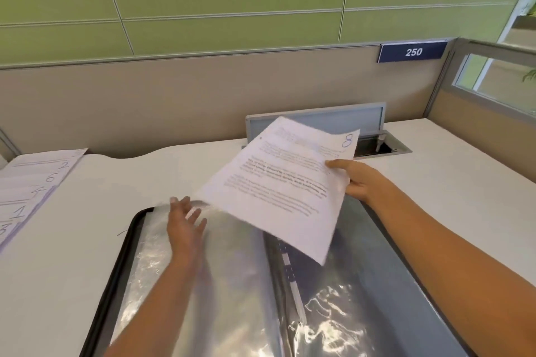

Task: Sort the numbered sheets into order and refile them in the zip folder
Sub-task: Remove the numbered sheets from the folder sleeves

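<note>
Right hand (358, 180): we pinch sheet 8 (278, 188) by its right edge, above the folder (127, 240).
Left hand (184, 220): our fingers lie spread, flat on a sleeve (232, 269).

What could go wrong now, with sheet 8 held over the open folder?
The right hand pinches the sheet only at one edge, so it sags and may crease or slip. The pile on the left reads 2, 6, 4, 1, 3, out of order, so filing 8 now could misplace it.
</note>
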Tool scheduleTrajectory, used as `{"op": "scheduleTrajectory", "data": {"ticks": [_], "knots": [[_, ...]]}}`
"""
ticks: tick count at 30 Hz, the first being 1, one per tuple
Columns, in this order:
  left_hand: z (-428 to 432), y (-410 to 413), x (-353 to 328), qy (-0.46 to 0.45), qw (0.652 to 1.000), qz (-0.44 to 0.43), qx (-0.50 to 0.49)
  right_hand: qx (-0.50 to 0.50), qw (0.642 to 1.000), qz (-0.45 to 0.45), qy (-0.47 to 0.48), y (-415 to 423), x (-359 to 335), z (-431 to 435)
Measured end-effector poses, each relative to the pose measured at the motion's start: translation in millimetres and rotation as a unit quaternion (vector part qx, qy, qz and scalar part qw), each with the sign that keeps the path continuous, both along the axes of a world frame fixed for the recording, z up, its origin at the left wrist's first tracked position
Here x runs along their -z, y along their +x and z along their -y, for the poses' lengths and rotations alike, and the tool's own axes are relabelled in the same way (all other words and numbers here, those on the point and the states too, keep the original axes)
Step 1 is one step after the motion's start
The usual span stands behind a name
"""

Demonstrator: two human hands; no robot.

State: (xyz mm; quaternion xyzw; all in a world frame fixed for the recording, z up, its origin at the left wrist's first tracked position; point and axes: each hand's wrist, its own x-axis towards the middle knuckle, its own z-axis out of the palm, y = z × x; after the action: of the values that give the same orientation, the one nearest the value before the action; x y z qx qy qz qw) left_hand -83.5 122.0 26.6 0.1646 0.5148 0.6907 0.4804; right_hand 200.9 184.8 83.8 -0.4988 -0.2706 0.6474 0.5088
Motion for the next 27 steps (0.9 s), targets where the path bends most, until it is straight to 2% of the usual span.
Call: {"op": "scheduleTrajectory", "data": {"ticks": [2, 5, 7, 11, 14, 21, 27], "knots": [[8, -15, -9, -0.061, 0.991, 0.013, 0.117, -0.029, 0.998, 0.045, -0.022, 0, 4, 12], [27, -17, -15, -0.135, 0.945, -0.085, 0.285, -0.081, 0.987, 0.128, -0.047, -7, 11, 29], [42, -13, -16, -0.126, 0.921, -0.150, 0.337, -0.109, 0.981, 0.156, -0.051, -14, 18, 41], [63, -13, -2, -0.109, 0.921, -0.244, 0.285, -0.100, 0.974, 0.203, -0.029, -29, 33, 69], [77, -18, 6, -0.109, 0.913, -0.329, 0.216, -0.058, 0.952, 0.301, -0.008, -38, 48, 94], [104, -25, 2, -0.095, 0.899, -0.403, 0.140, -0.098, 0.892, 0.435, 0.068, -66, 67, 154], [124, -39, -5, -0.101, 0.878, -0.454, 0.116, -0.123, 0.865, 0.476, 0.097, -81, 58, 168]]}}
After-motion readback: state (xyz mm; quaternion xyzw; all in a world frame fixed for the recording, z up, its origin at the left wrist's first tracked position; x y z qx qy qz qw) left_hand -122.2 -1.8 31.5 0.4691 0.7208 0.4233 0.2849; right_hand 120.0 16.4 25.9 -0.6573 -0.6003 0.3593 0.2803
